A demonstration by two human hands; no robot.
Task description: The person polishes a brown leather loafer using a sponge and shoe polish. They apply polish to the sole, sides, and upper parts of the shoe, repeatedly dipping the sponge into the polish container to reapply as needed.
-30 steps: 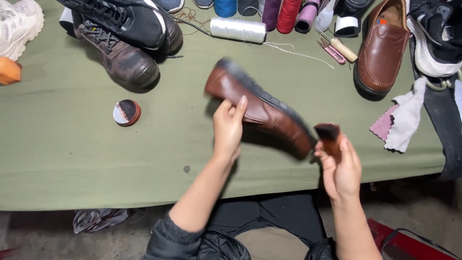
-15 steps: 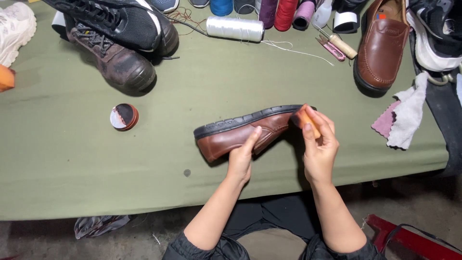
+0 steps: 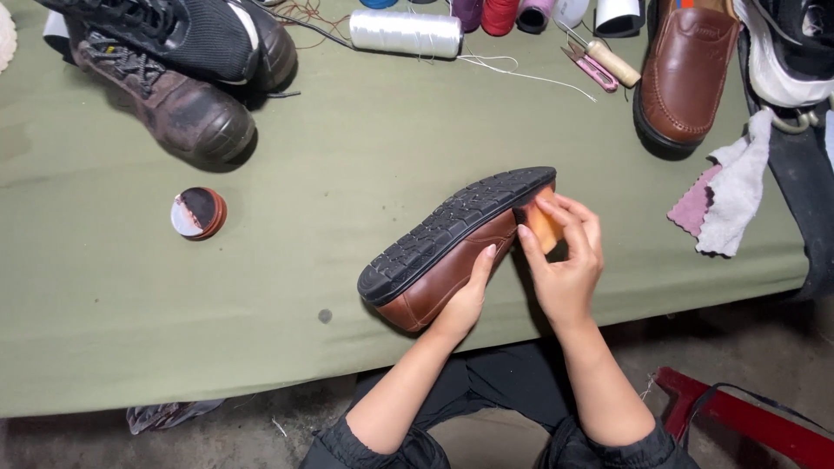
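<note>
Near the bench's [image 3: 130,347] front edge, our left hand [image 3: 465,300] grips a brown shoe [image 3: 452,252], sole up; our right hand [image 3: 565,260] pinches an orange sponge [image 3: 546,224] against its heel.

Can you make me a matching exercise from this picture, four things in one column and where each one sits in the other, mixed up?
Things:
1. brown loafer with its black sole turned up
2. small round polish tin
3. white thread spool
4. pale cloths

Places:
A. lying near the table's far edge
B. at the right of the table, below a second brown loafer
C. held between the left hand and right hand
D. alone on the green cover, left of the hands

Pairs: 1-C, 2-D, 3-A, 4-B
</note>
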